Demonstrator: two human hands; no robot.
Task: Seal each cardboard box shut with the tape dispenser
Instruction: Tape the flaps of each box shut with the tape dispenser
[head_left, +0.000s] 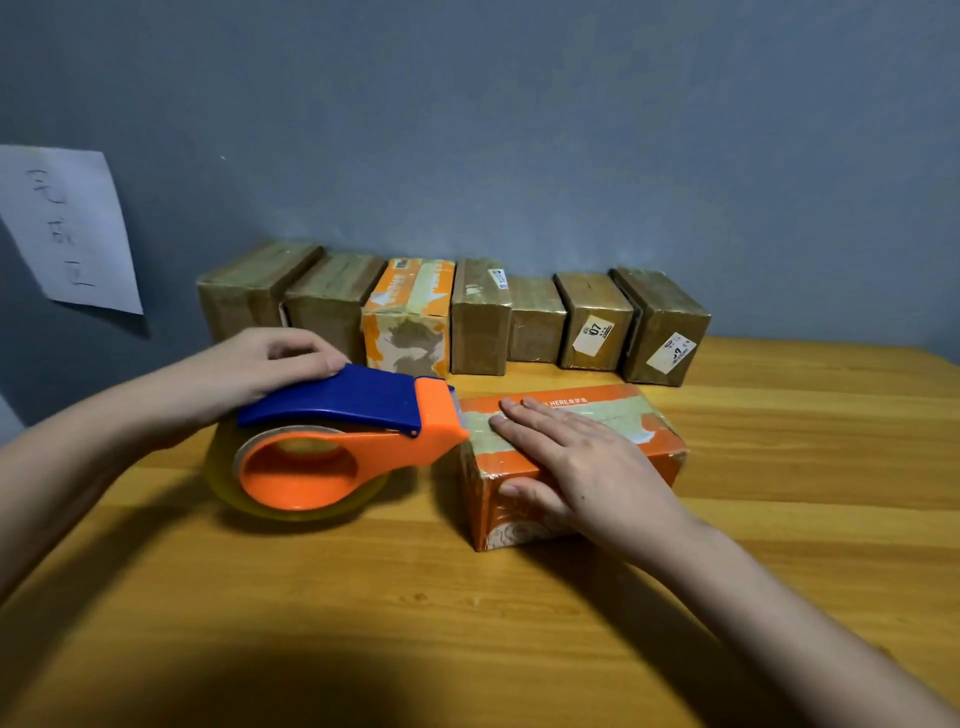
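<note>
Orange cardboard box (571, 467) sits on the wooden table (779, 519), right hand (582, 462) flat on its taped top (thumb down the near side). Left hand (260, 364) grips the blue-and-orange tape dispenser (332, 436), nose touching the box's left edge.

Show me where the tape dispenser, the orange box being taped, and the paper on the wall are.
tape dispenser (358, 400): head view, on its blue top cover.
orange box (519, 457): head view, on the top near edge.
paper (67, 228): head view, middle of the sheet.
</note>
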